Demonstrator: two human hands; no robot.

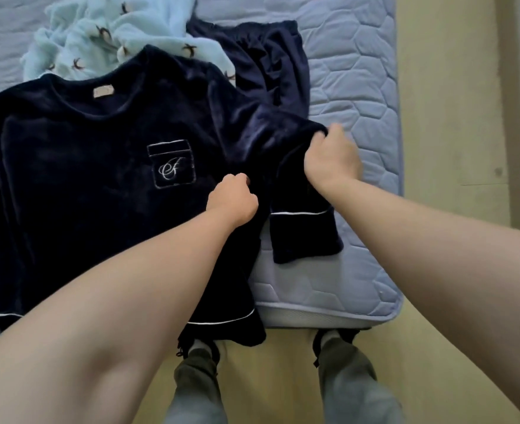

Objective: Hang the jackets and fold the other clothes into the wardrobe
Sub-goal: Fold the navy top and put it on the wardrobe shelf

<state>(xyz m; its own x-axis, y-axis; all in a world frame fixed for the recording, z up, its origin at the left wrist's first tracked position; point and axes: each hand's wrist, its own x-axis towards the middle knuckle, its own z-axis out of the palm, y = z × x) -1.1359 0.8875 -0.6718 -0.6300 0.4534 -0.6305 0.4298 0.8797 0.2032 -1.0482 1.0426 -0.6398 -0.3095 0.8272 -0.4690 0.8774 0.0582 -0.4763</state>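
A navy velvet top (93,166) with a white-trimmed chest pocket lies face up on the bed, collar away from me. My right hand (332,157) grips its right sleeve near the elbow, and the cuff with white piping hangs down below the hand. My left hand (232,198) pinches the fabric at the top's right side, just below the pocket. The hem hangs over the mattress edge.
A pale blue fleece garment (105,35) with small bird prints is bunched at the back. Navy trousers (271,62) lie behind the top on the right. The quilted blue mattress (359,87) ends at the right and front; beige floor and my feet are below.
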